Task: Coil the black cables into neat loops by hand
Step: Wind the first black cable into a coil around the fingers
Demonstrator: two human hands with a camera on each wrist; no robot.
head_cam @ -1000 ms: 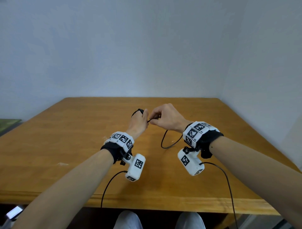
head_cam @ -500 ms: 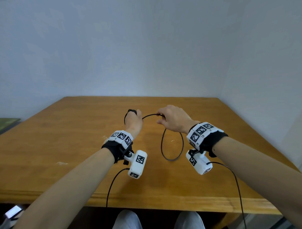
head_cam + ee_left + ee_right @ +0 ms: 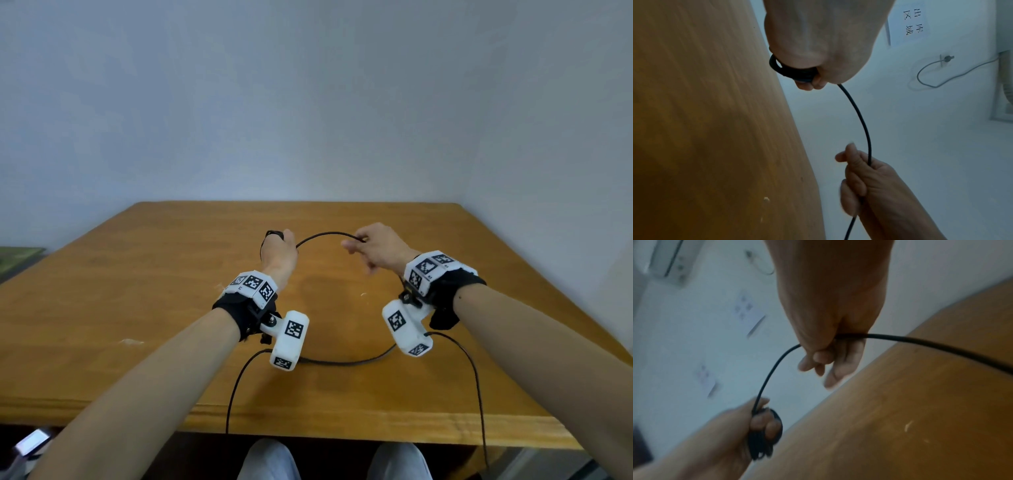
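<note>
My left hand (image 3: 278, 244) grips a small bundle of coiled black cable (image 3: 273, 234) above the middle of the wooden table (image 3: 137, 291). In the left wrist view the coil (image 3: 789, 70) sticks out of my fist. From it a single strand of the cable (image 3: 325, 234) arches to my right hand (image 3: 358, 242), whose thumb and fingers pinch it. In the right wrist view the strand (image 3: 920, 341) passes through my right hand (image 3: 830, 344) and trails off to the right. The slack (image 3: 346, 362) curves back across the table beneath my wrists.
Pale walls close the table in at the back and on the right. Thin black leads (image 3: 476, 383) from the wrist cameras hang over the table's front edge (image 3: 308, 421). A lit phone (image 3: 32, 442) lies low at the left, and my knees show below the edge.
My hands have drawn apart. The right hand slid to the right along the cable, so the strand between the hands is longer and the slack loop on the table has spread wider and nearer.
</note>
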